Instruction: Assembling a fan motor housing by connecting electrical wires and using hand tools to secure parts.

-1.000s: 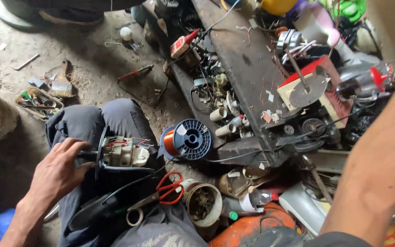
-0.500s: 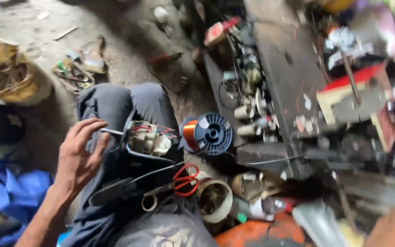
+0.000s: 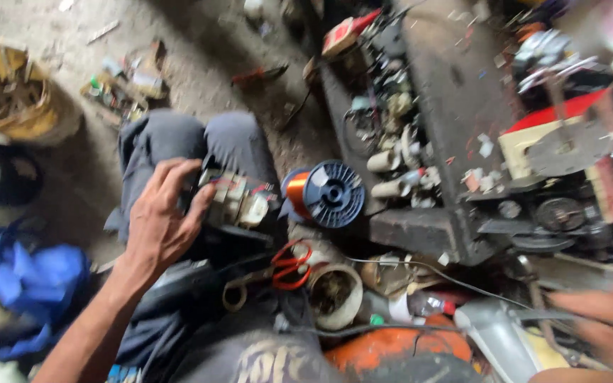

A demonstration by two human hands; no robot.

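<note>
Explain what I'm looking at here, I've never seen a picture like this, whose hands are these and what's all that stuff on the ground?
This is a single view from a camera worn on a person's head, looking down at their own lap and hands. No machine is involved, just two bare hands.

The person sits on a dirt floor in grey trousers. Their left hand has its grip on a small motor-like part with pale windings, resting on the knee. Their right hand is at the lower right, blurred, and seems to hold nothing.

Beside the knee lies a blue spool of copper wire. Below it are red-handled scissors and an open round tin. To the right stands a dark, low metal bench, crowded with parts. A yellow basket sits far left.
</note>
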